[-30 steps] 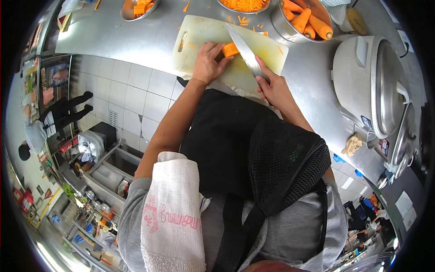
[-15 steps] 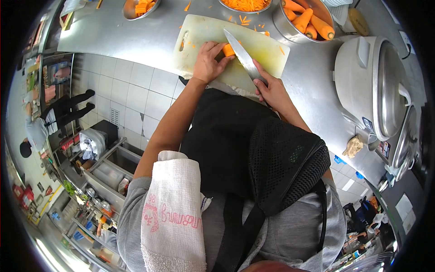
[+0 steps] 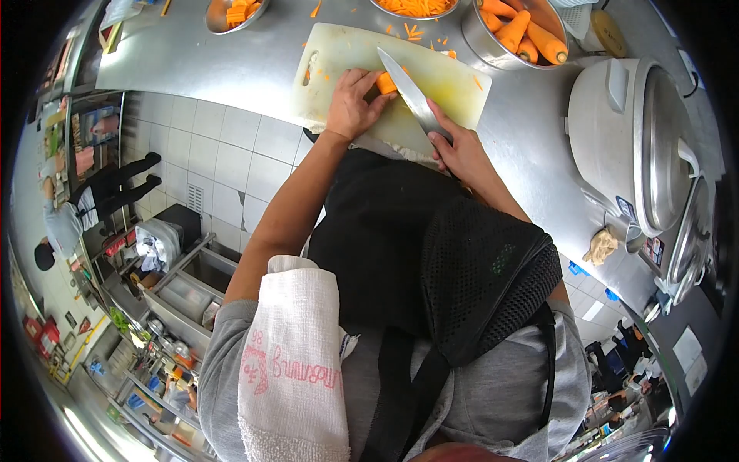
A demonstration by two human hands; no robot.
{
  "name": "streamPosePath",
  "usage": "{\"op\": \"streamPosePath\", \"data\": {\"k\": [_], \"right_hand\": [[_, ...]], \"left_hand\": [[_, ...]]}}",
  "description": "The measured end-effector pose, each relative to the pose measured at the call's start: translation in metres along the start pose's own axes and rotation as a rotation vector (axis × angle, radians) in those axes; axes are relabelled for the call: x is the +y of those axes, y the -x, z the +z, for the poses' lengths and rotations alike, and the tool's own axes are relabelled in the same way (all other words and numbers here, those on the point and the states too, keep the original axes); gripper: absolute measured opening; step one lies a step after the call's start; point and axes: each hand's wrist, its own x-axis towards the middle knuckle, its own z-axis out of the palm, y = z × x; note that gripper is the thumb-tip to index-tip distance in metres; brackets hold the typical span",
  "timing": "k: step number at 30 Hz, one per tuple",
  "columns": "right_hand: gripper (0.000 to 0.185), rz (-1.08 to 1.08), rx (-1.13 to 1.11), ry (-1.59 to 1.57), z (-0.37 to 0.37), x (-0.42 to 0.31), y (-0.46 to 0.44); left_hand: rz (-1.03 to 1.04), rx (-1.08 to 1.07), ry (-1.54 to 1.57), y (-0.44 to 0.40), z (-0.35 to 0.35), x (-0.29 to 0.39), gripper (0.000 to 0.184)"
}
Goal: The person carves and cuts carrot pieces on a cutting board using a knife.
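L hand [image 3: 354, 108] grips carrot chunk [image 3: 386, 83] abt mid cutting board [image 3: 456, 91]; R hand [image 3: 459, 148] grips knife [image 3: 412, 95] nr near edge, blade by chunk, tip twd far edge. Open room twd R edge; scrap [image 3: 478, 83] there.

Loads of orange here: carrot chunk [image 3: 386, 83], whole carrots [image 3: 513, 32] and shreds [image 3: 416, 6] all match. Knife [image 3: 408, 90] blade's plain silver, cutting board [image 3: 342, 58] is milky off-white with a yellowish patch. Counter [image 3: 185, 61] is silver-grey. Apron [image 3: 377, 239] is solid black, shirt [image 3: 493, 408] soft grey, towel [image 3: 289, 331] white with pinkish-red lettering. The mesh fabric [image 3: 485, 285] is black and dotted with little holes. Floor tiles [image 3: 231, 162] are pale grey, darker grid lines.
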Motion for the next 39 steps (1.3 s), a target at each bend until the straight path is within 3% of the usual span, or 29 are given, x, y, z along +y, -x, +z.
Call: {"op": "streamPosePath", "data": {"k": [13, 19, 25, 31, 33, 36, 39], "right_hand": [[0.064, 0.064, -0.071, -0.056, -0.007, -0.011, -0.010], [0.065, 0.056, -0.165, -0.471, -0.025, -0.020, -0.003], [0.066, 0.156, -0.040, -0.032, -0.019, -0.023, 0.010], [0.064, 0.004, -0.006, 0.180, -0.013, -0.002, 0.009], [0.065, -0.178, 0.139, 0.369, -0.013, 0.011, 0.007], [0.064, -0.046, 0.166, 0.337, -0.018, 0.008, 0.007], [0.064, -0.070, 0.137, 0.255, -0.020, -0.004, 0.013]], "left_hand": [[0.013, -0.004, -0.024, 0.001, 0.000, -0.001, 0.042], [0.029, 0.048, -0.029, 0.001, 0.003, -0.002, 0.046], [0.007, 0.023, -0.048, 0.002, 0.002, 0.002, 0.046], [0.018, 0.042, -0.044, 0.002, 0.005, -0.001, 0.045], [0.026, 0.051, -0.047, 0.003, 0.005, 0.000, 0.045], [0.033, 0.050, -0.068, 0.002, 0.004, 0.000, 0.046], [0.034, 0.049, -0.081, 0.003, 0.003, -0.002, 0.047]]}}
